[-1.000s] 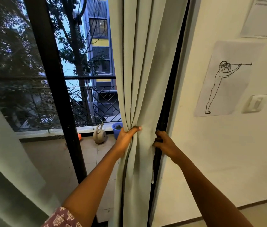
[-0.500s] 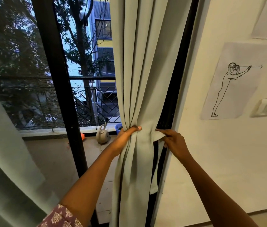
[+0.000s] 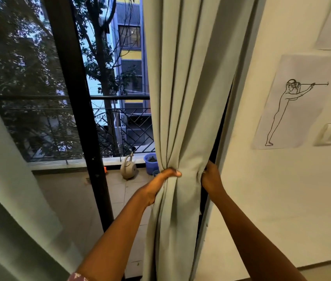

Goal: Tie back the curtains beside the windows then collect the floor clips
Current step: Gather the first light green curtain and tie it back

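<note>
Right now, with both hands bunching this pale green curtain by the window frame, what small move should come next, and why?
Probably keep the left hand gripping the gathered pale green fabric curtain while the right hand brings a tie around the bunch. No tie-back shows around it yet, and letting go would likely loosen the folds.

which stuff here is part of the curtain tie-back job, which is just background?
Job:
curtain, bunched at the waist
left hand, gripping the gather
right hand, at the curtain's right edge

Background:
watering can
blue pot
wall drawing
wall switch
</note>
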